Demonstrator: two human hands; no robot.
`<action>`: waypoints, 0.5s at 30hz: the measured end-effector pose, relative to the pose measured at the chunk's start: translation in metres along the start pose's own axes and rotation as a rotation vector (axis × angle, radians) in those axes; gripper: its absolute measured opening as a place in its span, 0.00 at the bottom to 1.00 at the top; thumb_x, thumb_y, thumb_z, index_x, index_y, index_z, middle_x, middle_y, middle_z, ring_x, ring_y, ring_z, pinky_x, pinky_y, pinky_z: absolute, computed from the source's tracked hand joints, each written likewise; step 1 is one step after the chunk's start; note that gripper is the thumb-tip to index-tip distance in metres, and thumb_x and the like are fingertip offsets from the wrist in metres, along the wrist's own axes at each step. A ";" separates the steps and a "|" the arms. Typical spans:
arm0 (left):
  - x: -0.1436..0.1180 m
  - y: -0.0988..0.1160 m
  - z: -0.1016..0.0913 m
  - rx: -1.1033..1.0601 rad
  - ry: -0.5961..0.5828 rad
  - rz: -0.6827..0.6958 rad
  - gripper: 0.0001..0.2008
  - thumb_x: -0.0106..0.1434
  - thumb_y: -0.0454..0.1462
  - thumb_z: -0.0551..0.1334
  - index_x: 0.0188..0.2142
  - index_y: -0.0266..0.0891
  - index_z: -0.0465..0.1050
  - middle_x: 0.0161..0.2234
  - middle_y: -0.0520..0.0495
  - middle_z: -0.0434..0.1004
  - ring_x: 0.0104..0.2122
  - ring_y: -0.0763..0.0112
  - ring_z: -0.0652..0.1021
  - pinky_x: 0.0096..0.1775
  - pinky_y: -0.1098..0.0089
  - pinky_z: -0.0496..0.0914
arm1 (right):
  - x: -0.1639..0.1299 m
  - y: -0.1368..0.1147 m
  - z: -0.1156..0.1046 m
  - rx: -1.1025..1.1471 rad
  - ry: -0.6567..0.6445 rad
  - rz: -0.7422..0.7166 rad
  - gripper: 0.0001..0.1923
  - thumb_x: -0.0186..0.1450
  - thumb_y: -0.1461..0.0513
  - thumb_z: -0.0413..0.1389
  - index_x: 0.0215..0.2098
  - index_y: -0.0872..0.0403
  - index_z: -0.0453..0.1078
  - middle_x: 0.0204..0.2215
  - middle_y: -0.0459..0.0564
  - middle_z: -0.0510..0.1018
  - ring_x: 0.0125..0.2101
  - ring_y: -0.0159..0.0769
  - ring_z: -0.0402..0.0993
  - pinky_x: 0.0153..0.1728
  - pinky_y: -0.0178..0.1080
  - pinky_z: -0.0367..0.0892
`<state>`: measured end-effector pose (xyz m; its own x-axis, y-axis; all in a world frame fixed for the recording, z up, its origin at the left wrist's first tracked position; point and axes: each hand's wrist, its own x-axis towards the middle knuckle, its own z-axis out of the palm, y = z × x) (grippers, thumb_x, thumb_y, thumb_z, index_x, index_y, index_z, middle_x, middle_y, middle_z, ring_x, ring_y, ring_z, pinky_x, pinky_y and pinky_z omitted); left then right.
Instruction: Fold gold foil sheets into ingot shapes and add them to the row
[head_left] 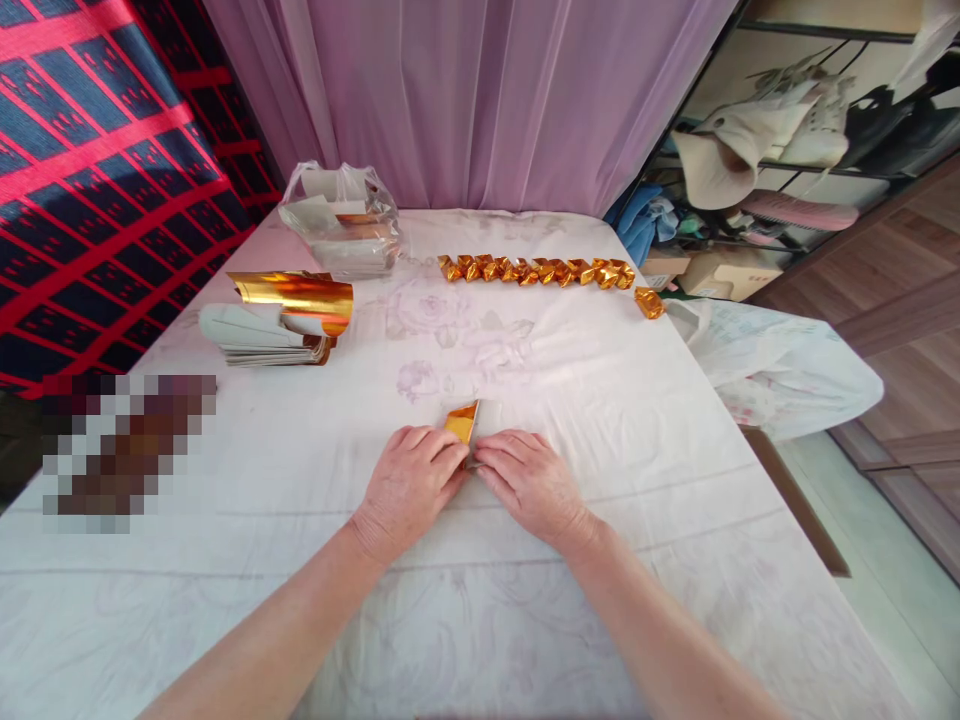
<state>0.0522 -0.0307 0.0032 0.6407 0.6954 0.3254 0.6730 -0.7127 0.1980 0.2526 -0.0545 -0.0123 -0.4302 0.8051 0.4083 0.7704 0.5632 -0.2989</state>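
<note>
Between my hands, on the floral white cloth, lies a partly folded sheet of gold foil paper [461, 421]; its gold face shows on the left and a pale side on the right. My left hand [416, 480] is closed, its fingertips pressing the paper's left and lower part. From the other side, my right hand [531, 482] pinches the lower right edge, fingers bent together. The fingertips cover the paper's near end. Farther back, a row of folded gold foil pieces [540, 271] stretches to the right, with a single folded gold piece [649, 303] just past its end.
At the left sit a stack of pale-backed sheets [255, 335] and curled gold foil [292, 290]. Behind them stands a clear plastic bag [349, 225] of paper. A white plastic bag [795, 365] hangs off the table's right edge, near a shelf of shoes [810, 130].
</note>
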 end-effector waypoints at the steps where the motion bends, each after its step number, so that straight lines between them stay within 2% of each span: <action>1: 0.000 0.000 0.001 0.008 0.017 0.014 0.06 0.69 0.37 0.60 0.43 0.39 0.74 0.39 0.46 0.79 0.39 0.63 0.75 0.42 0.60 0.67 | 0.000 0.000 0.001 0.009 0.018 0.002 0.10 0.71 0.62 0.51 0.41 0.52 0.76 0.40 0.52 0.81 0.42 0.40 0.75 0.43 0.42 0.68; 6: -0.001 -0.002 0.003 0.019 0.064 0.042 0.07 0.70 0.37 0.59 0.41 0.39 0.75 0.38 0.48 0.81 0.38 0.65 0.77 0.43 0.61 0.66 | 0.000 0.000 0.000 0.117 0.023 -0.011 0.08 0.70 0.60 0.54 0.43 0.53 0.74 0.41 0.52 0.81 0.42 0.41 0.75 0.47 0.44 0.71; 9: -0.001 -0.005 0.002 0.008 0.081 0.035 0.07 0.70 0.36 0.58 0.43 0.39 0.75 0.40 0.49 0.81 0.39 0.66 0.77 0.44 0.61 0.66 | 0.001 0.001 -0.004 0.199 -0.003 -0.027 0.13 0.68 0.58 0.57 0.48 0.54 0.72 0.44 0.54 0.80 0.46 0.43 0.74 0.51 0.47 0.71; 12: -0.001 -0.007 0.001 -0.009 0.084 0.031 0.08 0.71 0.36 0.58 0.44 0.40 0.76 0.41 0.49 0.82 0.40 0.66 0.78 0.45 0.61 0.66 | 0.001 0.002 -0.004 0.232 -0.002 -0.013 0.13 0.67 0.62 0.56 0.50 0.54 0.72 0.45 0.54 0.79 0.47 0.41 0.74 0.51 0.47 0.71; 15: -0.002 -0.008 0.000 -0.024 0.082 0.036 0.09 0.71 0.35 0.57 0.44 0.40 0.75 0.42 0.49 0.82 0.40 0.65 0.78 0.47 0.60 0.66 | 0.001 0.003 -0.002 0.210 0.042 -0.013 0.11 0.69 0.66 0.52 0.46 0.52 0.74 0.43 0.51 0.81 0.44 0.38 0.75 0.49 0.44 0.72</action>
<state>0.0459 -0.0266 0.0010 0.6310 0.6602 0.4075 0.6405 -0.7397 0.2066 0.2556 -0.0520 -0.0113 -0.4157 0.7916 0.4478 0.6483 0.6032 -0.4645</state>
